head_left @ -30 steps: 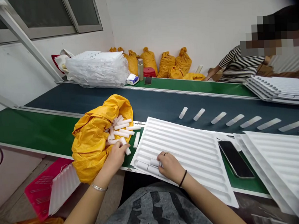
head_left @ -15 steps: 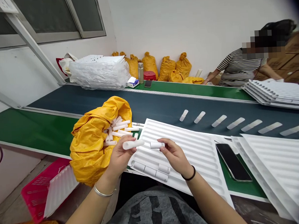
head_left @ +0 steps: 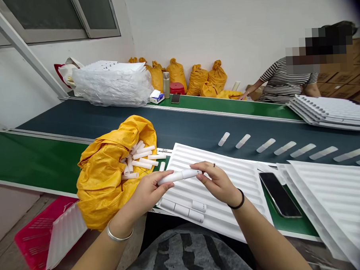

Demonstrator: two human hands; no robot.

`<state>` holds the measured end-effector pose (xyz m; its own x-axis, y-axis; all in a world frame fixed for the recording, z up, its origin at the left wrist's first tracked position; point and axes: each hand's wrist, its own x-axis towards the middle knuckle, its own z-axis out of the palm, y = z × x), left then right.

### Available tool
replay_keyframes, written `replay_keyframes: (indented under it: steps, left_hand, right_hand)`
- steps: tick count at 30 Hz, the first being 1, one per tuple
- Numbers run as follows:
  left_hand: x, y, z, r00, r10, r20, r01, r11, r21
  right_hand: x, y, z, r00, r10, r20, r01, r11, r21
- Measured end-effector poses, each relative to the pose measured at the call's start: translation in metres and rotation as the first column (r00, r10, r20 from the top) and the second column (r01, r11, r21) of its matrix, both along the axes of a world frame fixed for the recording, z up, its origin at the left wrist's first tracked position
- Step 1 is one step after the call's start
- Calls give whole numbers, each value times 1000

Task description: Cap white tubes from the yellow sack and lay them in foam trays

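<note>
Between thumb and fingers, my left hand (head_left: 154, 188) grips a white plastic tube (head_left: 171, 177). My right hand (head_left: 216, 181) pinches the far end of a short white cylinder (head_left: 191, 173) with small dark print. Tube and cylinder meet end to end above a white ribbed tray (head_left: 226, 184); whether one sits inside the other I cannot tell. Several similar short cylinders (head_left: 181, 210) lie at the tray's near left corner. Left of my hands, a yellow woven sack (head_left: 101, 174) lies open with many loose white tubes (head_left: 142, 154) at its mouth.
Several joined white pieces (head_left: 265, 145) lie in a row on the dark conveyor belt (head_left: 191, 122). A black phone (head_left: 280, 194) and stacked trays (head_left: 334, 200) are at right. A pink basket (head_left: 32, 241) stands low left. Across the belt, a person in a striped shirt (head_left: 288, 80) is beside stacked trays (head_left: 331, 110).
The tube and the short cylinder, apart before, are now together end to end in line. My left hand has turned, and the view has shifted slightly.
</note>
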<state>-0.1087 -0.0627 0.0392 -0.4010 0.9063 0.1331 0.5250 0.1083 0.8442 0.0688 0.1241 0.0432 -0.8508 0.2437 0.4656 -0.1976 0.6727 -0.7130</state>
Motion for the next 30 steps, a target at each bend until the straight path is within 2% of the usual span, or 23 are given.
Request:
replay_keyframes:
  steps: [2, 5, 11, 15, 21, 23, 26, 27, 28, 29, 30]
  left_hand:
    - [0, 1, 0, 992, -7, -128, 15, 998, 63]
    - [1, 3, -3, 960, 6, -279, 49, 980, 191]
    - [0, 4, -8, 900, 52, -432, 106, 937, 333]
    - [-1, 4, -12, 875, 71, -479, 141, 910, 391]
    - [-3, 2, -20, 808, 77, -583, 201, 896, 397]
    - [-4, -1, -23, 773, 59, -632, 247, 889, 386]
    - [-6, -2, -26, 722, 23, -692, 321, 875, 364]
    - [-6, -2, -26, 711, 7, -703, 343, 870, 354]
    - [-6, -1, -27, 709, -6, -705, 353, 868, 348]
    - [-5, 1, -28, 718, -12, -696, 350, 871, 346]
    - [-5, 3, -28, 737, -9, -676, 329, 878, 347]
  right_hand:
    - [-3, -1, -4, 997, -57, 45, 58, 998, -3]
    - [-6, -3, -10, 990, -103, 98, 111, 991, -79]
    - [-9, -5, -7, 978, -74, 194, 130, 945, -299]
    - [-12, -8, -7, 964, 1, 267, 135, 861, -491]
    - [-13, -11, -10, 945, 18, 327, 196, 768, -610]
    - [-13, -12, -11, 937, 63, 343, 201, 706, -679]
    - [-11, -14, -16, 917, 150, 369, 224, 572, -789]
    - [-11, -14, -18, 907, 172, 383, 235, 548, -803]
    - [-11, -14, -20, 900, 185, 394, 237, 549, -801]
    - [-10, -14, -22, 900, 183, 397, 228, 579, -783]
    - [-10, -14, -23, 906, 160, 392, 208, 638, -741]
